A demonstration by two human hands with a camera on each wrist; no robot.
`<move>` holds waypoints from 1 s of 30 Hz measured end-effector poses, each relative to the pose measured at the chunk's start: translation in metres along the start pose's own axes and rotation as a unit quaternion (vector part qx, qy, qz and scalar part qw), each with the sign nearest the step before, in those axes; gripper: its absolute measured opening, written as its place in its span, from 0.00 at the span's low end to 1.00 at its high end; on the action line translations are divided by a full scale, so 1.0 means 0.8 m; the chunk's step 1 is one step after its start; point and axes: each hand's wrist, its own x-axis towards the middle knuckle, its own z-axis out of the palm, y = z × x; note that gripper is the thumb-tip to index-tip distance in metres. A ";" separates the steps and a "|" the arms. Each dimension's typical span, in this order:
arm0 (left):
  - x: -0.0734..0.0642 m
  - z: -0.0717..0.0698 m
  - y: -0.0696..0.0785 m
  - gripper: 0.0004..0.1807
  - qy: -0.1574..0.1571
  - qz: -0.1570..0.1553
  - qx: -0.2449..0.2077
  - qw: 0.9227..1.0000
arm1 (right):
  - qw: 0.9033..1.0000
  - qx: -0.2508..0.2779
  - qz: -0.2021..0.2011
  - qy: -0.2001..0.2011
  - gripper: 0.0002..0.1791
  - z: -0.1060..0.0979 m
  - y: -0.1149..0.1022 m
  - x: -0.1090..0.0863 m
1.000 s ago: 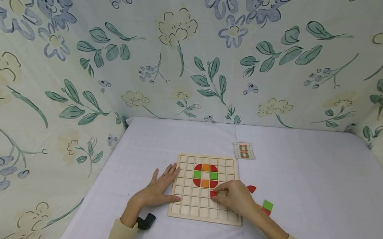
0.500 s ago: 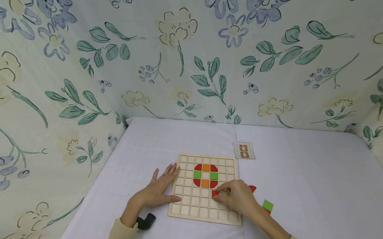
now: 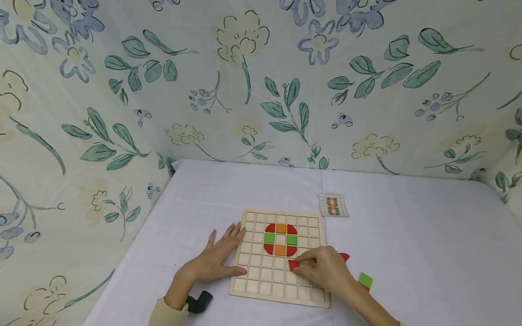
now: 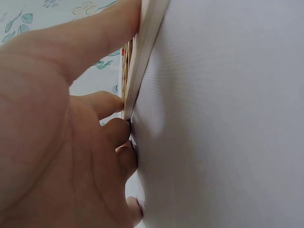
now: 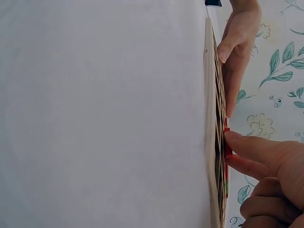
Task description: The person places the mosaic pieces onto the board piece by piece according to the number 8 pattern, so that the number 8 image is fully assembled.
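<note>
A square wooden grid board (image 3: 252,286) lies on the white cloth. Red rounded pieces, orange squares and green squares form a ring in its upper middle cells. My left hand (image 3: 210,260) rests at the board's left edge, fingers spread, the thumb over the rim; the left wrist view shows the thumb (image 4: 95,35) on the board's edge. Between thumb and forefinger, my right hand (image 3: 326,269) pinches a red quarter-round piece (image 3: 293,266), just below the ring's lower right corner. In the right wrist view this red piece (image 5: 228,143) stands edge-on at the board's surface.
Right of the board lie a red piece (image 3: 345,257) and a green square (image 3: 365,280), with another red piece partly hidden by the right forearm. A small pattern card (image 3: 333,205) lies beyond the board's upper right corner. Flowered cloth (image 3: 248,81) hangs behind the table.
The red piece in my right fingers has shifted slightly right and turned a little. My right forearm has moved slightly right, covering the orange piece beside the green square. The left hand stays still.
</note>
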 end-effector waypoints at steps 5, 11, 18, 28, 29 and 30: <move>0.000 0.000 0.000 0.59 0.000 -0.001 0.003 1.000 | 0.999 -0.025 -0.020 -0.001 0.10 0.002 -0.005 0.001; 0.001 0.001 -0.001 0.59 -0.002 0.000 0.003 1.000 | 1.000 -0.028 -0.002 0.005 0.08 0.005 -0.010 0.002; 0.000 0.000 -0.001 0.59 -0.002 -0.002 0.001 1.000 | 1.000 -0.010 0.011 0.002 0.08 0.005 -0.009 0.002; -0.002 0.000 0.001 0.59 -0.002 -0.002 -0.001 1.000 | 1.000 -0.015 0.016 0.009 0.07 0.009 -0.011 0.002; -0.002 0.000 0.001 0.59 -0.001 0.000 -0.003 1.000 | 1.000 -0.019 0.018 0.009 0.07 0.009 -0.012 0.002; -0.002 0.000 0.001 0.59 -0.002 -0.002 -0.002 1.000 | 0.999 -0.024 0.021 0.011 0.07 0.009 -0.013 0.002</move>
